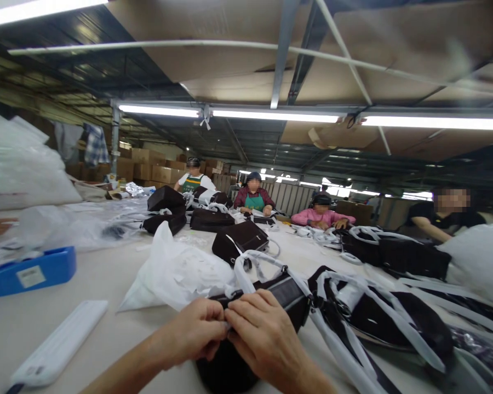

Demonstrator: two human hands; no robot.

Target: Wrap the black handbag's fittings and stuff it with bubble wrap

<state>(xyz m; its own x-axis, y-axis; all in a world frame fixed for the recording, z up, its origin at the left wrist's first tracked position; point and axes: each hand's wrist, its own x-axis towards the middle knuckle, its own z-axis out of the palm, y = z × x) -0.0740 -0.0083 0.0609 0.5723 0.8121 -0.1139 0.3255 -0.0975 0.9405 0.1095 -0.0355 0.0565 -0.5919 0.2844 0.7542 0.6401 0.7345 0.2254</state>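
A black handbag [285, 295] lies right in front of me, its handle [252, 260] wrapped in white padding. My left hand [203, 328] is closed in a pinch at the bag's near edge, thumb and fingertips meeting my other hand. Bent over the same edge, my right hand [263, 328] has its fingers pressed together on the bag. The exact bit of the bag between the fingertips is hidden. The dark lower part of the bag [219, 372] shows beneath both hands. Just beyond on the left, a white plastic bag [181, 273] touches the handbag.
More black bags with white-wrapped handles lie to the right [394, 317] and at the table's middle [240, 238]. On the left are a blue tray [49, 273] and a white power strip [61, 342]. Several co-workers sit across the table [148, 295]. Plastic-wrapped piles stand at both sides.
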